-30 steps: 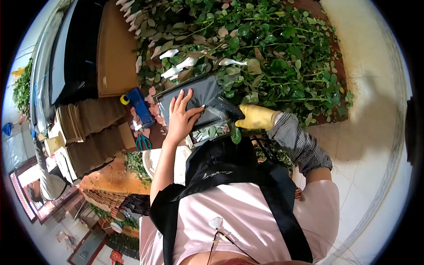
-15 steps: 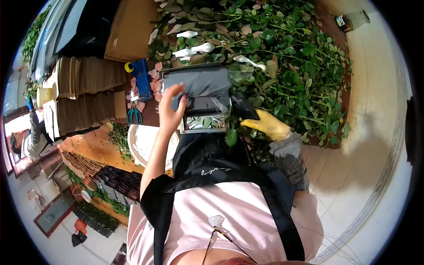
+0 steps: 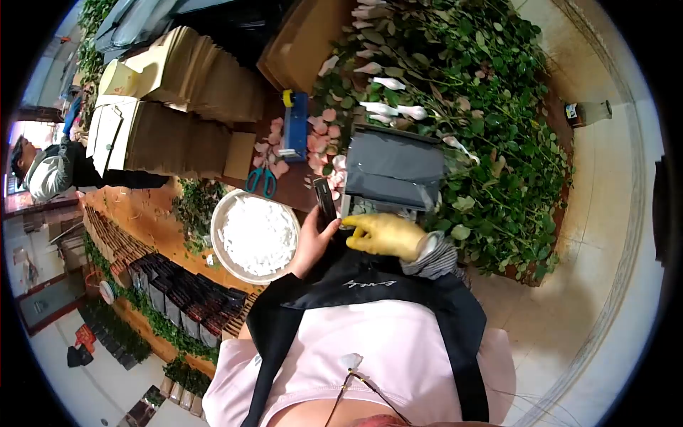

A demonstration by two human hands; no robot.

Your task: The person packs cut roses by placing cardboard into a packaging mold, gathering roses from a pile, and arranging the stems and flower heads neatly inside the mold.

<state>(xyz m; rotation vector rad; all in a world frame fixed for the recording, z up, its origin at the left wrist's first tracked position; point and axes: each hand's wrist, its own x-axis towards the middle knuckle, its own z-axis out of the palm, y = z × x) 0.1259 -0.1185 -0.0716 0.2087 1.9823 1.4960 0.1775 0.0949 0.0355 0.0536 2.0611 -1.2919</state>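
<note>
My left hand point(image 3: 311, 243) is closed round a slim black stapler point(image 3: 325, 198) held upright beside the box's left corner. My right hand point(image 3: 388, 236), in a yellow glove, lies just right of it in front of my apron. Its thumb and forefinger are apart and point at the left hand, with nothing clear between them. Right behind the hands sits a box with dark grey wrapping sheets point(image 3: 395, 165) over it. Its front edge is partly hidden by the glove. Leafy rose stems point(image 3: 491, 142) spread behind and right, with white-netted buds point(image 3: 413, 112) among them.
A round white tub point(image 3: 215, 231) of small white pieces stands at left. Teal scissors point(image 3: 261, 182), a blue tape dispenser point(image 3: 295, 128) and pink petals point(image 3: 329, 128) lie on the table. Cardboard stacks point(image 3: 181, 142) rise beyond. Another person point(image 3: 53, 167) is far left.
My left hand has come off the grey sheets, back towards me. My gloved hand has moved left from the box's right side and no longer shows a black object. The view has shifted.
</note>
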